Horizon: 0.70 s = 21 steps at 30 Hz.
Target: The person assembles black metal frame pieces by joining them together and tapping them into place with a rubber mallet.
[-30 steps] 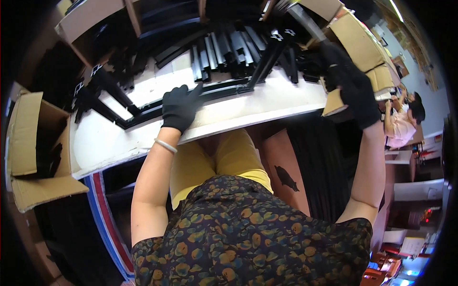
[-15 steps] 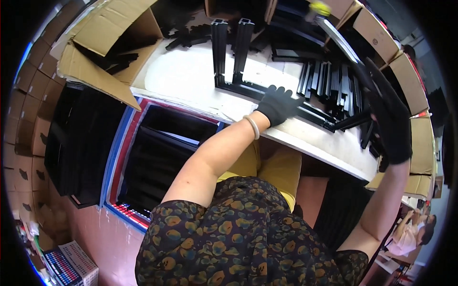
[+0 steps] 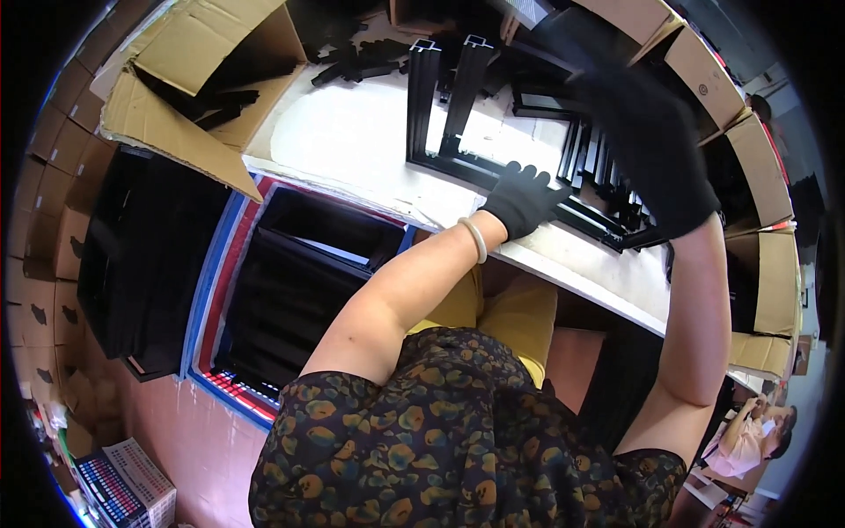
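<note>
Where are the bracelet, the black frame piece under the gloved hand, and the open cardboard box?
bracelet (image 3: 476, 239), head view, on the band at the left wrist.
black frame piece (image 3: 453, 167), head view, on its long bottom rail.
cardboard box (image 3: 211, 40), head view, on the brown top flap.

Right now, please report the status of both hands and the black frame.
Left hand gloved, pressing on the black frame on the white table. Right hand gloved, raised over the black bars; grip unclear. Nothing blocking.
</note>
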Motion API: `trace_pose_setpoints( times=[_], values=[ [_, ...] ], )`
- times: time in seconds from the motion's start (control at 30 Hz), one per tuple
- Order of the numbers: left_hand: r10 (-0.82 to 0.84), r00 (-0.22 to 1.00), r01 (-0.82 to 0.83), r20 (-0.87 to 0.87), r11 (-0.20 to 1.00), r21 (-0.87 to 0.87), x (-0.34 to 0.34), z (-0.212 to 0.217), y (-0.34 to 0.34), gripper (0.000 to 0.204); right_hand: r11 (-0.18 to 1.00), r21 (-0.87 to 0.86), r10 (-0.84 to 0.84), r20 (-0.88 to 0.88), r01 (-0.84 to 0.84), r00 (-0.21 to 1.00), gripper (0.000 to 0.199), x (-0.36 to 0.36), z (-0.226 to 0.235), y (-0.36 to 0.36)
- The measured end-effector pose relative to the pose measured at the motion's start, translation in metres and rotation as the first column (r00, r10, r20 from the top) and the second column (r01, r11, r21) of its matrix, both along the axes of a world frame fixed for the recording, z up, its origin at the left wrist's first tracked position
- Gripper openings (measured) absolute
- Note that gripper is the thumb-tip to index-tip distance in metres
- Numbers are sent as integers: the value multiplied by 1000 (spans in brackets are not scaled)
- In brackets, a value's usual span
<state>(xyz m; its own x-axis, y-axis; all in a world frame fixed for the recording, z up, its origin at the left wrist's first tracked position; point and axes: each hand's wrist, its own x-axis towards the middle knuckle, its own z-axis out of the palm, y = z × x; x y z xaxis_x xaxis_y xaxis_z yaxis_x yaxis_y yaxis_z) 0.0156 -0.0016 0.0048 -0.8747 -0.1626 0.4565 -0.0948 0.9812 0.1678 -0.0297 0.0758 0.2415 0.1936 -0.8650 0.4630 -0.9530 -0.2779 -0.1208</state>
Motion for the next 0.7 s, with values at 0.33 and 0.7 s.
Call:
trace_pose_setpoints(
  times=[0.33, 0.7],
  values=[
    [-2, 1000, 2, 25, 1000, 0, -3, -1, 1, 47, 969, 105, -196, -231, 225, 953, 44, -25, 2, 27],
    [-97, 986, 107, -134, 992, 72, 6, -3, -11, 44, 987, -63, -143, 71, 148, 987, 44, -24, -16, 34]
  ],
)
